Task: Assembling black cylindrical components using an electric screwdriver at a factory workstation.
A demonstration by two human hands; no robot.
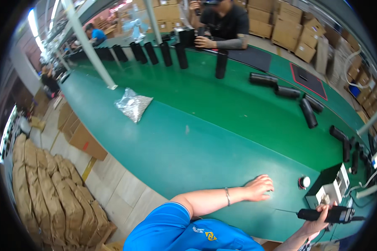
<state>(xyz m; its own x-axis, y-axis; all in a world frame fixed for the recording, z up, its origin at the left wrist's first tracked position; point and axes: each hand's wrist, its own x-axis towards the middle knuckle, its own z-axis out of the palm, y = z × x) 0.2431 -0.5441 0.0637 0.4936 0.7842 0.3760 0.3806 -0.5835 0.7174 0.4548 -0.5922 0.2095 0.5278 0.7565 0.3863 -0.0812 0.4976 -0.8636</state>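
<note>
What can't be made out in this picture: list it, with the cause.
In the head view:
The palm of the left hand: hidden by the back of that hand.
Part of the black device: covered by the right hand.
What fills the clear bag: pieces too small.
The top of the co-worker's head: cut off by the upper edge.

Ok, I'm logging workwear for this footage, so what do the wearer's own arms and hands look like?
The left arm has a short blue sleeve and a slim bracelet at the wrist. The left hand and right hand wear no gloves. The right forearm shows no sleeve.
</note>
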